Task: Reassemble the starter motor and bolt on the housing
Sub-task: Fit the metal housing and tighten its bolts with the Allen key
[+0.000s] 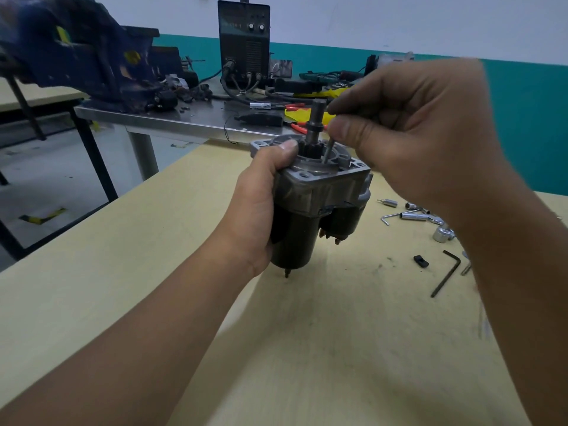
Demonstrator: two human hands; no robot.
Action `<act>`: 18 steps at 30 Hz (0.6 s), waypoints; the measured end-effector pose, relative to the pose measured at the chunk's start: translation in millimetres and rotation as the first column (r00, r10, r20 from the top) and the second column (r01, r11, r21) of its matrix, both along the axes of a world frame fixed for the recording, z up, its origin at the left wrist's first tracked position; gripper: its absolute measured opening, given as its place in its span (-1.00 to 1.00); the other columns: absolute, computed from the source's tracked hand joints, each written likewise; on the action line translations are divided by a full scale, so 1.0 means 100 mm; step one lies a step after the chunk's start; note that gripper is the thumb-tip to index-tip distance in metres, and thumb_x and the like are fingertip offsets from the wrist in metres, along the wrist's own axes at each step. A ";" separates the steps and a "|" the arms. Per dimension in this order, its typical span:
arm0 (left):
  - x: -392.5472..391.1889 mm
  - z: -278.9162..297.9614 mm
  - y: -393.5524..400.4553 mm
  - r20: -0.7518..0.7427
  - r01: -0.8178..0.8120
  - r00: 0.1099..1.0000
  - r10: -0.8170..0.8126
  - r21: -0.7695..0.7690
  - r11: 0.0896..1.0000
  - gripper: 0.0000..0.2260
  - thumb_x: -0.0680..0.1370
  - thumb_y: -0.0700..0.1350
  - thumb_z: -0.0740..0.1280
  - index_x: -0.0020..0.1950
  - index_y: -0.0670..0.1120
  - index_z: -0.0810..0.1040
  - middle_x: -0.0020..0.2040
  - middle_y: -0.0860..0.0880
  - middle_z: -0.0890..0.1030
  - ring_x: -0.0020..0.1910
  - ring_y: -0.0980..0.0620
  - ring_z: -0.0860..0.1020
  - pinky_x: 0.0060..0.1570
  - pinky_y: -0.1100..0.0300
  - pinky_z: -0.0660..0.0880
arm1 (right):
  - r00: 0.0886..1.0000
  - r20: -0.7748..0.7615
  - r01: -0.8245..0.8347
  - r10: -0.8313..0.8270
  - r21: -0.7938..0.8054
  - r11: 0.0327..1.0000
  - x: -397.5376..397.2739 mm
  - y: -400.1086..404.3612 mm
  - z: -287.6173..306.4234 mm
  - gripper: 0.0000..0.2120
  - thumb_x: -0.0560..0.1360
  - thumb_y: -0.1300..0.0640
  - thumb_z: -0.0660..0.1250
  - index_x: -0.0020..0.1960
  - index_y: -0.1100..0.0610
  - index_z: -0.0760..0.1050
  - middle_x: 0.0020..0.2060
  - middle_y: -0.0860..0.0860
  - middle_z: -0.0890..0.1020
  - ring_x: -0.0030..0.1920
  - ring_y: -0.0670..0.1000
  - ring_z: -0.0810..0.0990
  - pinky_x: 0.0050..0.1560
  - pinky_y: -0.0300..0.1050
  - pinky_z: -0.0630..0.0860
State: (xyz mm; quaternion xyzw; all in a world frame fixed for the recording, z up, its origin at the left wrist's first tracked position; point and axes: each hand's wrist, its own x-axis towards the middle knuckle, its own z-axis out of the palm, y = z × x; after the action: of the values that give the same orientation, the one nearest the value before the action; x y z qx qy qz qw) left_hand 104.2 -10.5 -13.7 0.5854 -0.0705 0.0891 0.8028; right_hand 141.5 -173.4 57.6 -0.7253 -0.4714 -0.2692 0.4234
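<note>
No lettering, brand or number can be read anywhere; the dark machine's (pixel 243 41) front panel markings are too small and blurred.

Open tabletop (pixel 307 348) ahead and left of upright starter motor (pixel 310 207). To its right, scattered sockets (pixel 442 233), black hex key (pixel 445 273) and small bits (pixel 413 215) crowding the surface.

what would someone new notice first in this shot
Dead centre, the left hand grips a starter motor upright above the yellow table, while the right hand pinches a thin metal tool into its top. A big blue vise looms, blurred, upper left.
</note>
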 end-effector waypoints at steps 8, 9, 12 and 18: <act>-0.01 0.01 0.00 0.009 -0.004 1.000 0.004 -0.012 1.000 -0.74 0.52 0.18 0.25 -0.15 0.20 0.73 -0.10 0.06 0.75 -0.14 0.10 0.72 -0.26 0.23 0.61 | 0.999 0.047 -0.020 0.017 0.052 0.998 -0.05 0.04 -0.04 -0.76 0.53 0.31 0.46 0.15 0.12 0.55 -0.06 -0.17 0.63 -0.15 -0.27 0.68 -0.11 -0.41 0.56; -0.01 0.00 0.00 0.008 -0.007 1.000 0.007 -0.005 1.000 -0.74 0.51 0.18 0.26 -0.16 0.20 0.73 -0.10 0.05 0.75 -0.14 0.10 0.72 -0.26 0.23 0.61 | 0.999 0.050 -0.020 0.017 0.075 0.997 -0.05 0.05 -0.04 -0.77 0.54 0.31 0.46 0.15 0.13 0.55 -0.05 -0.16 0.63 -0.16 -0.27 0.68 -0.11 -0.41 0.56; -0.01 0.00 0.01 0.007 -0.013 1.000 0.013 0.012 1.000 -0.75 0.49 0.20 0.27 -0.15 0.21 0.73 -0.08 0.04 0.75 -0.12 0.08 0.72 -0.25 0.22 0.62 | 0.998 0.063 -0.020 0.012 0.132 0.991 -0.07 0.06 -0.05 -0.78 0.55 0.30 0.44 0.15 0.14 0.54 -0.05 -0.14 0.63 -0.16 -0.24 0.68 -0.11 -0.39 0.57; 0.01 -0.02 0.03 -0.001 -0.015 1.000 0.015 -0.002 1.000 -0.75 0.46 0.20 0.28 -0.13 0.17 0.73 -0.09 0.04 0.74 -0.12 0.07 0.70 -0.19 0.14 0.60 | 0.995 0.098 0.007 -0.010 0.036 0.999 -0.09 0.09 -0.07 -0.76 0.54 0.30 0.45 0.16 0.11 0.55 -0.07 -0.15 0.62 -0.06 -0.18 0.70 -0.05 -0.35 0.60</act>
State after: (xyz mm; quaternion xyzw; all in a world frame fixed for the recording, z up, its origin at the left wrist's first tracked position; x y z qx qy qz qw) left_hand 105.7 -7.6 -15.3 0.5853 -0.0655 0.0949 0.8026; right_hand 132.9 -164.5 50.7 -0.7056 -0.4836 -0.3147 0.4113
